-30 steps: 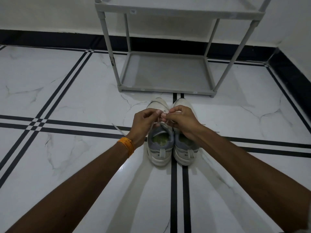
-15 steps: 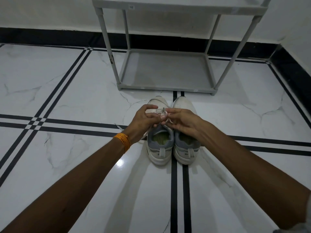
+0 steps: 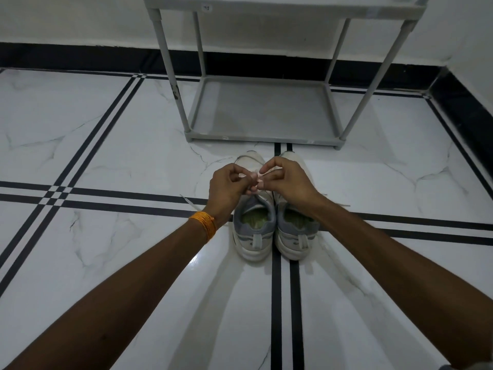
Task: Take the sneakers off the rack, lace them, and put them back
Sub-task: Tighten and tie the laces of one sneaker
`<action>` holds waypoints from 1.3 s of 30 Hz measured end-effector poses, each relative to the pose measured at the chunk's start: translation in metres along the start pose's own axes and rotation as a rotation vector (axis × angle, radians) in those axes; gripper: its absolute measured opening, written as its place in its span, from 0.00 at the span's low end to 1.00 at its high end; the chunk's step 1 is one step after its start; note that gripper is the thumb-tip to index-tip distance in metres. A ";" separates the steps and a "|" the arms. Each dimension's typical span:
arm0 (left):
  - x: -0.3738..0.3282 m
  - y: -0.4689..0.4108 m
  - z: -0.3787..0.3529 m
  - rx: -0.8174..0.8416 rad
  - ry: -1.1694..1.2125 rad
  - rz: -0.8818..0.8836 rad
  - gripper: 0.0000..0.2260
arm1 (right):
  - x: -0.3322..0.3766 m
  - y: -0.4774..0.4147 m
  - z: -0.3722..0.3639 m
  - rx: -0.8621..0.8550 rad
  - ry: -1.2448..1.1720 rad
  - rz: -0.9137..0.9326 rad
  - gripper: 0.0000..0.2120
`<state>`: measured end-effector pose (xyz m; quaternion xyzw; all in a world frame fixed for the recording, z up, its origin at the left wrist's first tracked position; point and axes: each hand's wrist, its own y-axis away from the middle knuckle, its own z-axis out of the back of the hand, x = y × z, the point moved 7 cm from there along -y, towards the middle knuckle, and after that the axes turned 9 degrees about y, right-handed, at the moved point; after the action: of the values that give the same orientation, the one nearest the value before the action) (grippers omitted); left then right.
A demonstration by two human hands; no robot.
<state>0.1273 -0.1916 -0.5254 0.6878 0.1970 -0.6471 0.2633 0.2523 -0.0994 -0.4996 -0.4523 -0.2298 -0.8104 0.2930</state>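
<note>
Two white and grey sneakers stand side by side on the floor, heels toward me: the left sneaker (image 3: 254,231) and the right sneaker (image 3: 296,233). My left hand (image 3: 226,186) and my right hand (image 3: 286,182) meet over the left sneaker's tongue, each pinching a part of its white lace (image 3: 252,175). A loose lace end (image 3: 190,203) trails on the floor to the left. The hands hide the eyelets. The grey rack (image 3: 262,113) stands just beyond the toes, its bottom shelf bare.
White marble floor with black stripe lines (image 3: 277,303) runs all around. A black skirting board (image 3: 80,56) lines the back wall and the right wall (image 3: 464,102). An orange bangle (image 3: 204,224) sits on my left wrist.
Both hands have shifted slightly away from me along the left sneaker and raised the lace into a small loop. The sneakers and rack have stayed in place.
</note>
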 end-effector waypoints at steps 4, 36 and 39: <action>-0.010 0.002 -0.002 -0.081 -0.295 -0.162 0.07 | 0.015 0.016 -0.005 -0.163 0.278 0.227 0.11; 0.002 -0.007 -0.009 0.376 -0.032 0.396 0.11 | 0.020 0.010 0.020 -0.073 0.456 0.236 0.34; 0.002 -0.006 -0.008 0.368 -0.001 0.409 0.10 | 0.033 0.018 0.018 -0.115 0.589 0.353 0.19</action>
<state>0.1302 -0.1824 -0.5281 0.7494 -0.0671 -0.6056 0.2592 0.2609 -0.1098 -0.4602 -0.2474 -0.0075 -0.8546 0.4566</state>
